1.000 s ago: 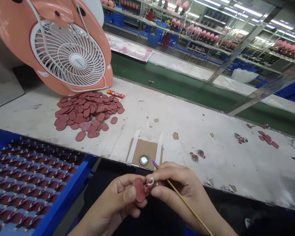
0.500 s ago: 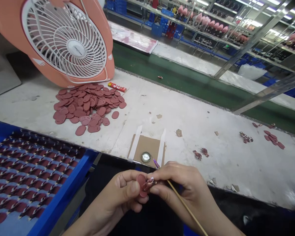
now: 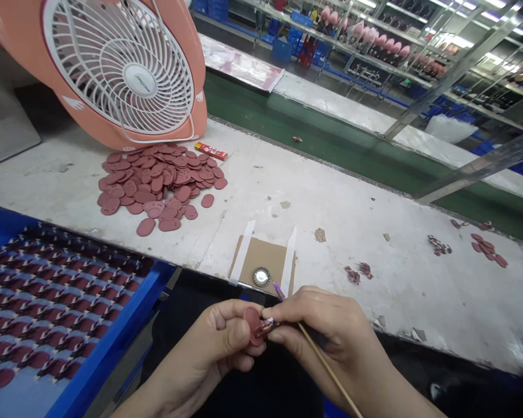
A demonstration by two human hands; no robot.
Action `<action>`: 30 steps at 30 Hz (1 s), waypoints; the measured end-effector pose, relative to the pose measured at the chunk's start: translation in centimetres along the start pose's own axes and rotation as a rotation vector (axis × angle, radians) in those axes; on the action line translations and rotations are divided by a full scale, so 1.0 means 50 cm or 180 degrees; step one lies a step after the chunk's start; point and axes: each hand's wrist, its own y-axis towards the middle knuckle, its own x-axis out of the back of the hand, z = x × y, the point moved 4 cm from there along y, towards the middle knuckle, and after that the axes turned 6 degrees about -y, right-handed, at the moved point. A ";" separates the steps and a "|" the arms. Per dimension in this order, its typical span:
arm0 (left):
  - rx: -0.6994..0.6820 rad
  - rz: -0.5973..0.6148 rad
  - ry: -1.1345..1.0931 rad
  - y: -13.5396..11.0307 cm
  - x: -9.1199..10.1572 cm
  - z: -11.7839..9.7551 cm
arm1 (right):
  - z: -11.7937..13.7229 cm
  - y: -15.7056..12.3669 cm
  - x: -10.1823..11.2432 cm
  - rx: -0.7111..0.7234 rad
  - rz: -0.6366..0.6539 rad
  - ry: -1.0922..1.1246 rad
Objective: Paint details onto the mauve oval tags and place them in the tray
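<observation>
From here, the left hand pinches a flat dull-red oval disc; at its three o'clock, the right hand grips a small dark-red-and-white piece and a slim purple-tipped tan stick. Toward eleven, dull-red ovals cover the white tabletop.

A scuffed white workbench carries an orange fan, reddish oval discs and cardboard.
</observation>
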 end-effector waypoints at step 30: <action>-0.0067 -0.0046 -0.0027 0.006 0.005 0.000 | -0.005 0.009 0.000 -0.0052 0.0149 0.0045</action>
